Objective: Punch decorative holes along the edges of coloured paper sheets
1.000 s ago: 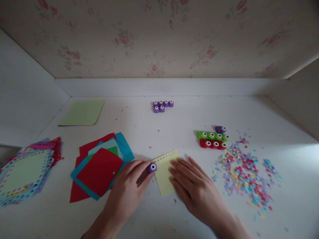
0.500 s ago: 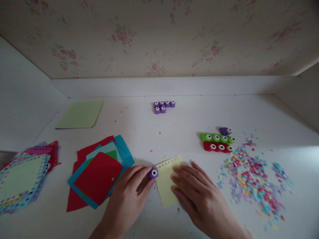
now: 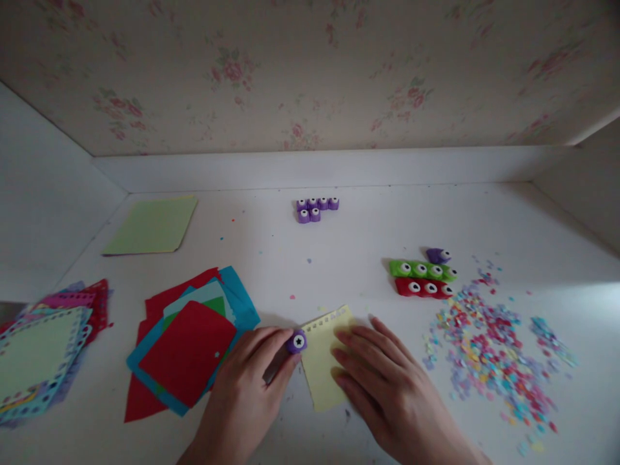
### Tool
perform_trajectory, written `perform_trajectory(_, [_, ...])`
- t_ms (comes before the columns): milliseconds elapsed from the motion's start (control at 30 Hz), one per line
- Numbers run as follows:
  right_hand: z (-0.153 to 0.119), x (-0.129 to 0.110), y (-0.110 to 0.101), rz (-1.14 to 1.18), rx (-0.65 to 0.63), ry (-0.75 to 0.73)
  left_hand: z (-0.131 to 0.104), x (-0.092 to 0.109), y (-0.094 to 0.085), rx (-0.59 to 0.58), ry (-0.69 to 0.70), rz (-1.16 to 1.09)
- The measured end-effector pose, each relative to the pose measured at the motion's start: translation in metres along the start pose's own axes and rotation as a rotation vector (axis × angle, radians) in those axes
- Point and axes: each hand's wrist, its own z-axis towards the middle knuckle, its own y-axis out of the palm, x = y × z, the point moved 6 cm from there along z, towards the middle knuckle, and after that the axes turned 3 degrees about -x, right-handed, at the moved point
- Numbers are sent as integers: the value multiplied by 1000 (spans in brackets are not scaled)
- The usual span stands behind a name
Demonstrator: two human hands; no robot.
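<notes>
Between the thumb and fingers of my left hand [image 3: 254, 371] is a purple craft punch [image 3: 297, 341], its white top marked with a black star. It sits at the upper left corner of a pale yellow sheet of paper [image 3: 317, 374]. A row of small punched holes runs along the sheet's top edge. My right hand [image 3: 390, 371] lies with fingers stretched out over the sheet's right side, pressing it to the table and hiding that edge.
Left of my hands lie red and blue papers [image 3: 186, 352] and punched sheets [image 3: 43, 342]. A pale green stack [image 3: 150, 226] is farther back. Purple punches [image 3: 317, 210] stand at the back, green punches [image 3: 421, 269] and red punches [image 3: 423, 288] at right, beside confetti [image 3: 498, 355].
The view has shifted slightly. My left hand still grips the purple punch at the yellow sheet's left corner, and my right hand stays on the paper.
</notes>
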Motion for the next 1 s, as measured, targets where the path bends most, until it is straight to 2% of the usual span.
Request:
perform_trajectory(300, [0, 0, -3, 95, 53, 68, 11, 5, -3, -28, -131, -74])
perform_trajectory(500, [-1, 0, -2, 111, 54, 81, 22, 10, 4, -63, -125, -12])
perform_trajectory(833, [-6, -2, -2, 99, 77, 54, 40, 6, 7, -280, -248, 125])
perform_trajectory(1000, [-8, -2, 0, 105, 100, 37, 28, 0, -9, -202, -229, 92])
